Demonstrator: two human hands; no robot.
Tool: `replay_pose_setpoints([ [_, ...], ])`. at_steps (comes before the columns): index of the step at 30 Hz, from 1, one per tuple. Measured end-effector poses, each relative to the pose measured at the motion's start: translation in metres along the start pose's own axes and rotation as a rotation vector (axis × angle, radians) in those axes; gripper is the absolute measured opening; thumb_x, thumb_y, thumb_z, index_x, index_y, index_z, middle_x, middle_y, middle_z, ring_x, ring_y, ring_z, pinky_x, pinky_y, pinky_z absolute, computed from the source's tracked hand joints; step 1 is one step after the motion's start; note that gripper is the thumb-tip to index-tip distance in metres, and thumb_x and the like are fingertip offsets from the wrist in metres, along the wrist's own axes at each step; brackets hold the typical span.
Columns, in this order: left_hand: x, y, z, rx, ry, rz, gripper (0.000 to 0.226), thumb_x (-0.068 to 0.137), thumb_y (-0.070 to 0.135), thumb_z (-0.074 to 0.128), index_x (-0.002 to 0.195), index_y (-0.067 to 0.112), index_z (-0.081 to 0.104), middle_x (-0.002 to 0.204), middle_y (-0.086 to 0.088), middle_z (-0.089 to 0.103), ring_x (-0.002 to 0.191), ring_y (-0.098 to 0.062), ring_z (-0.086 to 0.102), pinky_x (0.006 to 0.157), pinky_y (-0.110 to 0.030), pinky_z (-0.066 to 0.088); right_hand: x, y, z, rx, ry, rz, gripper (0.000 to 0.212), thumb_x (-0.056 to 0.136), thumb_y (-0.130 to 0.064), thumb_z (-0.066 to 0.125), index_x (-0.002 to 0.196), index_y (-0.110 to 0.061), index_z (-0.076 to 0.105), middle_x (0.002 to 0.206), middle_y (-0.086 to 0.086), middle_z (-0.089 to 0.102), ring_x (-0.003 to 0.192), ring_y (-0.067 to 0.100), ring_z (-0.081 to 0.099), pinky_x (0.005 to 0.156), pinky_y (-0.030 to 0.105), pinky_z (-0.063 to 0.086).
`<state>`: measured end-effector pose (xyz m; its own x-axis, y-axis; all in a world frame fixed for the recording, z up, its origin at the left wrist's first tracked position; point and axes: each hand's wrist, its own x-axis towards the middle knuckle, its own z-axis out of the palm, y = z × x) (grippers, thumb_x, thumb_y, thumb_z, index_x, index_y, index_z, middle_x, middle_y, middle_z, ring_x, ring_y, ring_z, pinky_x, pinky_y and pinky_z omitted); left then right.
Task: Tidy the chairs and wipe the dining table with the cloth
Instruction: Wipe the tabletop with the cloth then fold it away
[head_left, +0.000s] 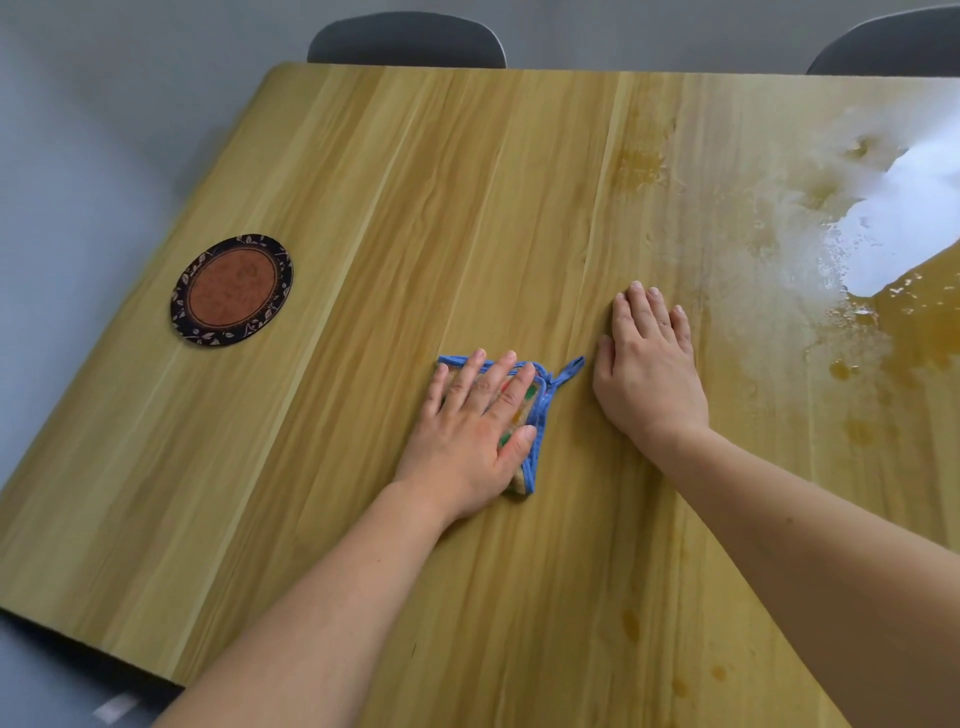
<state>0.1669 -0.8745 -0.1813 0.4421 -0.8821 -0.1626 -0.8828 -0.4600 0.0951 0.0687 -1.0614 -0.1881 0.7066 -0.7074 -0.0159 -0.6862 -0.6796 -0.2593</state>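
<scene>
The wooden table (363, 171) fills the view from its near edge outward, wet and streaked with amber spots toward its right side, where glare whitens the surface. Beyond its far edge two dark chairs (407, 40) stand tucked in. On the table's left part lies a round patterned coaster (231, 290). The right hand (647, 366) rests flat on bare wood near the table's middle, fingers straight and close together, holding nothing. Just left of it the left hand (475, 434) presses its spread fingers (506, 374) down on the folded cloth (535, 415), blue-edged with a small loop. The cloth looks soft, light and limp, likely to bunch when pushed, so a flat palm over its middle seems best.
</scene>
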Motion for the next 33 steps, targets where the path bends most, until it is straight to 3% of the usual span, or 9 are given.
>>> replay_pose_setpoints([
  [17, -0.058, -0.001, 0.012, 0.005, -0.013, -0.028, 0.063, 0.095, 0.056, 0.007, 0.153, 0.033, -0.005, 0.161, 0.012, -0.01, 0.148, -0.016, -0.017, 0.118, -0.048, -0.01, -0.012, 0.0, 0.001, 0.036, -0.005, -0.007, 0.054, 0.102, -0.031, 0.022, 0.152, -0.01, 0.023, 0.16, 0.005, 0.014, 0.149, 0.018, 0.005, 0.121, 0.037, 0.0],
  [23, -0.111, 0.007, 0.023, 0.038, -0.034, -0.02, 0.063, 0.099, 0.052, 0.023, 0.155, 0.025, 0.014, 0.163, 0.004, 0.009, 0.15, -0.024, 0.004, 0.115, -0.051, 0.004, -0.095, -0.004, -0.006, 0.042, 0.031, -0.08, 0.058, 0.1, -0.036, 0.018, 0.143, -0.006, 0.042, 0.153, 0.01, 0.034, 0.144, 0.024, 0.026, 0.12, 0.04, 0.012],
  [28, -0.125, 0.009, 0.02, 0.02, -0.072, -0.045, 0.063, 0.098, 0.053, 0.018, 0.154, 0.027, 0.01, 0.162, 0.004, 0.011, 0.149, -0.022, 0.0, 0.116, -0.05, 0.0, -0.149, -0.007, 0.005, 0.003, -0.001, -0.092, 0.058, 0.1, -0.037, 0.019, 0.142, -0.007, 0.044, 0.153, 0.008, 0.035, 0.144, 0.024, 0.026, 0.119, 0.041, 0.016],
  [33, -0.095, 0.01, 0.005, -0.007, -0.091, -0.069, 0.063, 0.091, 0.057, 0.001, 0.148, 0.037, -0.016, 0.16, 0.014, -0.015, 0.145, -0.013, -0.026, 0.116, -0.043, -0.019, -0.154, -0.008, 0.01, 0.0, 0.012, -0.089, 0.056, 0.101, -0.035, 0.02, 0.147, -0.007, 0.037, 0.156, 0.008, 0.028, 0.146, 0.023, 0.019, 0.12, 0.043, 0.013],
])
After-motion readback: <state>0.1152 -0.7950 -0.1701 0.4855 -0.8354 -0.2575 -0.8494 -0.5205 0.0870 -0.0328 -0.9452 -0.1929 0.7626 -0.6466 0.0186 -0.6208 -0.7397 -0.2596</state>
